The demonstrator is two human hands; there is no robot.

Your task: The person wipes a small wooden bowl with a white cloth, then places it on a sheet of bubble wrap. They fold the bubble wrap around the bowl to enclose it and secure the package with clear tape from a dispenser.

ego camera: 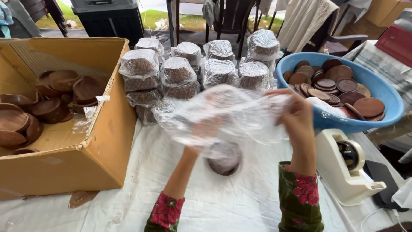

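Note:
Both my hands hold up a clear plastic bag (231,112) over the white-covered table. My left hand (206,126) is seen through the plastic, inside or behind the bag. My right hand (296,118) grips the bag's right edge. Below the bag a dark brown round bowl or lid (225,160) lies on the white cloth (240,202). Behind the bag stand several plastic-wrapped stacks of brown bowls (180,71).
A cardboard box (103,141) with loose brown bowls sits at the left. At the right a blue basin (382,92) holds brown round lids. A white tape dispenser (345,165) stands near my right forearm. Chairs and a black crate are behind the table.

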